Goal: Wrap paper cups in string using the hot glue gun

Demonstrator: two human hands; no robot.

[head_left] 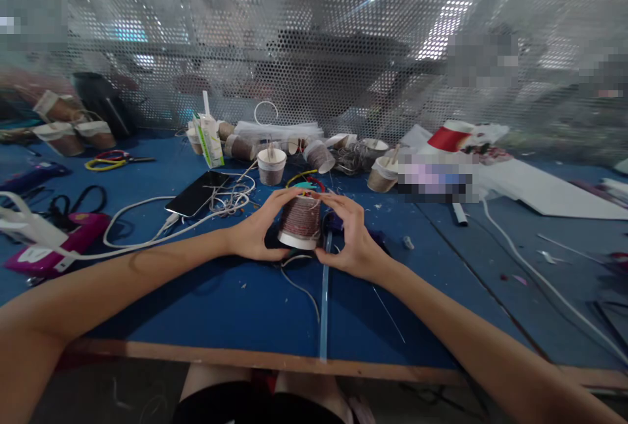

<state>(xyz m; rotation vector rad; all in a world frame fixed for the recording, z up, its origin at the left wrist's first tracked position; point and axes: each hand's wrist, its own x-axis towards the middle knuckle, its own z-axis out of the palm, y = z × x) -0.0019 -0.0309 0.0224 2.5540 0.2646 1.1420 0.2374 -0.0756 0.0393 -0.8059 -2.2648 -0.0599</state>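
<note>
Bare forearms (147,273) at front, wrapped cup (300,220) held between them

From both sides, the cup is held above the blue table (196,306). Its left side is met by the left hand (255,228), its right side by the right hand (360,244); neither hand can be called nearer. Each grip is opened rather wide, with fingers placed at the upper end and thumb placed low, near the white rim, so the cup's height is spanned. Whether the thumbs are pressed firmly cannot be told.

The cup is turned upside down, its wide white rim pointed downward and toward the person, its narrow end upward and away. The long axis is nearly upright, with a small tilt. Just beside it, at the right, a clear stick (324,306) is seen, pointed to the table edge. Behind, a white-rimmed paper cup (271,165) is stood upright.
</note>
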